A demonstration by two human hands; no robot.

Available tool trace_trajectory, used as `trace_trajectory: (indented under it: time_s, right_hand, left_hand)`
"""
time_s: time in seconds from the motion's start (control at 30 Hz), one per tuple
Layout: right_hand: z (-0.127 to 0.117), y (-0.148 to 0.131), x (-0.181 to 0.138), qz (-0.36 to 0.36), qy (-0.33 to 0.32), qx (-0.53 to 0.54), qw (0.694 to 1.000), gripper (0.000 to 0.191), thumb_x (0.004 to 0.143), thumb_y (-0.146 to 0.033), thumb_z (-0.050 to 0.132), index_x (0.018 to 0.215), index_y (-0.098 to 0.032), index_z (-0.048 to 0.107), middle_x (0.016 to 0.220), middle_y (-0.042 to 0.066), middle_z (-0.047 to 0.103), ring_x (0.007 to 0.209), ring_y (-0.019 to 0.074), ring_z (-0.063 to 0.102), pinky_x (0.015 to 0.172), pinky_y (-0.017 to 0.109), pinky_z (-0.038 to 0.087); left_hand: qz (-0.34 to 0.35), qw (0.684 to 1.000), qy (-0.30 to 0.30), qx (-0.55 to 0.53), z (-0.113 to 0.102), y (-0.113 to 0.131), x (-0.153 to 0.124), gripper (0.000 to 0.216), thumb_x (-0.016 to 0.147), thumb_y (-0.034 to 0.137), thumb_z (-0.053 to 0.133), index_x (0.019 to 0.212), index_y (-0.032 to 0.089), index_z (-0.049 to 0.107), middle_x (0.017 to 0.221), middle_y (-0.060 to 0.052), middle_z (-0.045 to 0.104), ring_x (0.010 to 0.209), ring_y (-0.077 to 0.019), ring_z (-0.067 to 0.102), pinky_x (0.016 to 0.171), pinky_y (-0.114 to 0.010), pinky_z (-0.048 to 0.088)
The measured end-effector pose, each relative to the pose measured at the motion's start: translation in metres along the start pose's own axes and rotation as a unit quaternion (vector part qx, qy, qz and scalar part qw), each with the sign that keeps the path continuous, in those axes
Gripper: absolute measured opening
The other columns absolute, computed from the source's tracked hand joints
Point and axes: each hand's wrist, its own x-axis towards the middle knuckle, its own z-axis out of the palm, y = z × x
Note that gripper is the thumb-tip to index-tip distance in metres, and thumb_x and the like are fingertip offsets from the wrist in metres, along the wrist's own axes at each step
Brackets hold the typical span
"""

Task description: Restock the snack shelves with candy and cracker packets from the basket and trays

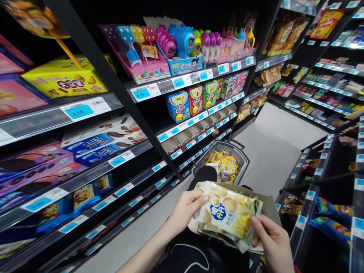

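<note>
My left hand (186, 208) grips the left edge of a pale yellow snack packet (227, 214) with a blue logo and pictures of biscuits. My right hand (273, 242) holds the same packet at its lower right corner, thumb on top. The packet lies on a tan cardboard piece (271, 208), with more packets stacked under it. Beyond the hands stands a grey shopping basket (240, 157) on the floor, filled with several yellow snack packs (224, 165).
Dark store shelves run along the left with biscuit boxes (93, 146), yellow boxes (64, 79), toy candy (170, 45) and blue price tags. More shelves with snack bags (331, 212) stand on the right. A pale floor aisle (273, 144) leads ahead between them.
</note>
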Motion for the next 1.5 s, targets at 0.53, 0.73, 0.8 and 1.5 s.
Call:
trace_trajectory:
  time_s: [0.53,0.73,0.8,1.5]
  right_hand:
    - [0.006,0.007,-0.002,-0.074,0.055,0.083,0.992,0.038,0.069,-0.030,0.077,0.105,-0.023,0.066,0.070,0.001,0.071,0.062,0.0168,0.067,0.058,0.022,0.057]
    - [-0.009,0.002,0.008,-0.387,-0.055,-0.066,0.918,0.029,0.080,-0.012,0.061,0.100,-0.030,0.073,0.086,0.005,0.074,0.088,0.0260,0.067,0.075,0.040,0.055]
    - [-0.013,-0.002,0.010,-0.456,-0.019,-0.130,0.880,0.030,0.077,-0.010,0.064,0.093,-0.034,0.075,0.082,0.005,0.071,0.092,0.0283,0.062,0.074,0.043,0.053]
    - [0.035,0.001,0.110,-0.235,0.074,-0.311,0.918,0.030,0.084,-0.032,0.046,0.084,-0.016,0.073,0.085,0.015,0.073,0.070,0.0253,0.067,0.066,0.034,0.046]
  left_hand:
    - [0.018,0.987,-0.020,-0.155,-0.010,-0.008,0.005,0.050,0.069,0.033,0.075,0.113,0.013,0.062,0.064,-0.003,0.071,0.055,-0.0140,0.062,0.056,-0.022,0.046]
    - [0.190,0.980,0.032,-0.046,-0.014,-0.007,0.007,0.020,0.071,0.033,0.075,0.061,0.016,0.071,0.085,-0.011,0.074,0.093,-0.0258,0.063,0.083,-0.038,0.049]
    - [0.248,0.967,0.057,-0.033,-0.015,-0.007,0.008,0.019,0.072,0.031,0.074,0.060,0.018,0.072,0.096,-0.012,0.072,0.098,-0.0256,0.061,0.086,-0.039,0.048]
    - [-0.047,0.914,-0.018,0.402,0.002,-0.063,0.028,0.034,0.076,0.045,0.060,0.093,0.017,0.067,0.083,-0.012,0.072,0.081,-0.0303,0.067,0.077,-0.039,0.047]
